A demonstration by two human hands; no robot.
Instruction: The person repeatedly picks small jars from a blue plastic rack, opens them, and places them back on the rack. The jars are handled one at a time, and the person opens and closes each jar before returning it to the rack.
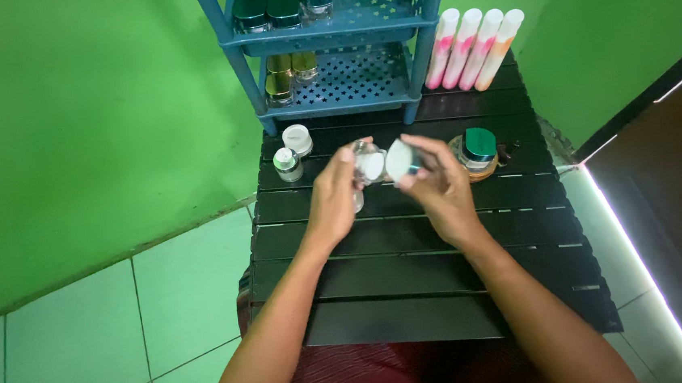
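I hold a small clear jar point(367, 165) in my left hand point(332, 204) above the black slatted bench point(413, 283), and my right hand point(438, 192) grips its lid point(401, 160), tilted just beside the mouth. The jar is open, the lid not seated. Two small jars point(292, 151) stand left, a green-capped one point(479, 147) right; more sit on the blue rack point(328, 30).

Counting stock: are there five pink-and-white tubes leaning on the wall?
No, only four pink-and-white tubes lean against the green wall.

4 white-pink tubes point(473, 48) lean at the rack's point(328, 30) right; green-lidded jars point(281, 2) on top shelf, 1 green-capped jar point(479, 149) on table point(422, 290)
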